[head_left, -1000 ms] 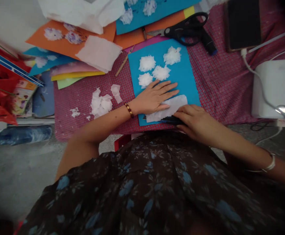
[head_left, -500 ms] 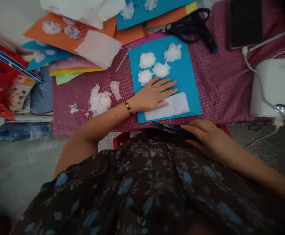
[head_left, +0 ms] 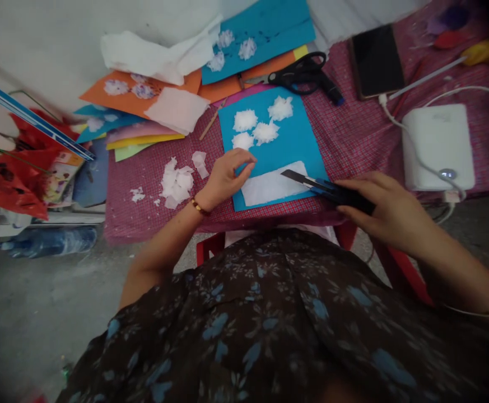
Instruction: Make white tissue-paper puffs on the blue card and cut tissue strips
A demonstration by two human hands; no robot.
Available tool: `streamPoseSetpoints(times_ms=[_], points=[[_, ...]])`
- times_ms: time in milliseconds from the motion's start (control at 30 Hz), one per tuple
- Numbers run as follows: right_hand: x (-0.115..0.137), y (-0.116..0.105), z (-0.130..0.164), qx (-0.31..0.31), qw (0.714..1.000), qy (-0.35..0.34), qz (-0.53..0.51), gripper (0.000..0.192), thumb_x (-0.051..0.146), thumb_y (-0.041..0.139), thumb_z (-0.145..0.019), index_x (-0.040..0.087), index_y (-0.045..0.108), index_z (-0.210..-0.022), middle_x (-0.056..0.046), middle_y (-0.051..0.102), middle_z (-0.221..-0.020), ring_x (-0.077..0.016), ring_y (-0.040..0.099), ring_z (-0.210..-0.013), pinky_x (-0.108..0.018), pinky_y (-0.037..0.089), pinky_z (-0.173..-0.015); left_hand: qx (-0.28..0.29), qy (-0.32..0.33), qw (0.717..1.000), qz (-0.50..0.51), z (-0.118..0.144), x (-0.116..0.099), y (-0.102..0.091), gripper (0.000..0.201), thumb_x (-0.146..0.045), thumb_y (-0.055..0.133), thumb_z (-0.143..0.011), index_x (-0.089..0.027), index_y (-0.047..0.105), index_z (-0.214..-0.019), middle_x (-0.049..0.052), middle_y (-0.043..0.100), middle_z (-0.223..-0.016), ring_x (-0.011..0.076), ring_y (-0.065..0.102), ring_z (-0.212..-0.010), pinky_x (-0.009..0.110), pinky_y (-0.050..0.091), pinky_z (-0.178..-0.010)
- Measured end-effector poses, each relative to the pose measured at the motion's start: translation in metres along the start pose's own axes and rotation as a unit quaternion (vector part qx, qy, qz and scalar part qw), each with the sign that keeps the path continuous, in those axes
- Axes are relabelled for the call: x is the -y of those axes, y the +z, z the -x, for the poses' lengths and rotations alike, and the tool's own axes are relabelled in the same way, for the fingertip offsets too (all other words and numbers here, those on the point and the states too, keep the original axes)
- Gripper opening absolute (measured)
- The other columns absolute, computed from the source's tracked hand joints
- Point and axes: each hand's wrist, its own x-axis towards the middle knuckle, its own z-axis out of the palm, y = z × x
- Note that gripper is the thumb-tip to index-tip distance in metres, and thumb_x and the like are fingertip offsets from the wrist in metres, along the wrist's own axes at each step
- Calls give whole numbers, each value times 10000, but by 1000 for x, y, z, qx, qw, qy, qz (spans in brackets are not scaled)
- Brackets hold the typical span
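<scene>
The right hand (head_left: pixel 389 210) has its grip clamped on a dark-handled utility knife (head_left: pixel 332 190), whose bare blade points left and lies over the near right edge of a white rectangular tissue sheet (head_left: pixel 271 187). That tissue rests on the near part of a blue card sheet (head_left: pixel 298 140), which lies on the desk covered in a red checked cloth (head_left: pixel 353 140). The left hand (head_left: pixel 225 176) sits at the left edge of the blue card, fingers curled loosely together and holding nothing, fingertips just beside the tissue's far left corner. Four fluffy white tissue tufts (head_left: pixel 261 120) sit on the far part of the card. Left of the left hand lie torn white tissue scraps (head_left: pixel 177 182). Farther off are black-handled scissors (head_left: pixel 303 75), an orange card sheet (head_left: pixel 143 95), a dark phone (head_left: pixel 376 61) and, to the right, a white box with cables (head_left: pixel 437 145).
</scene>
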Motion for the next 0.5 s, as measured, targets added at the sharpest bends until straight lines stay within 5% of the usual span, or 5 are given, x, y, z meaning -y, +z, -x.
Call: streamPoseSetpoints(times_ms=[167, 333, 500], points=[[11, 7, 13, 55, 995, -69, -57, 388, 295, 563, -925, 194, 611, -1296, -138, 627, -1113, -282, 626, -1003, -467, 535, -884, 56, 14, 998, 6, 23, -14, -8, 200, -254, 485, -970, -186, 673, -979, 76, 715, -995, 185, 649, -963, 352, 531, -883], [15, 22, 15, 69, 996, -48, -43, 386, 247, 568, -905, 224, 627, -1286, -127, 641, -1113, -295, 633, -1013, -491, 535, -906, 127, 36, 989, -59, 23, -10, -3, 212, -228, 485, -955, -163, 684, -920, 105, 695, -1005, 223, 621, -986, 395, 507, -919], [15, 25, 12, 54, 997, -50, -28, 376, 272, 552, -922, 256, 614, -1292, -109, 644, -1074, -297, 638, -994, -502, 544, -886, 134, 38, 988, -70, 21, -7, -1, 192, -221, 489, -946, -173, 673, -918, 99, 681, -994, 225, 606, -984, 393, 500, -911]])
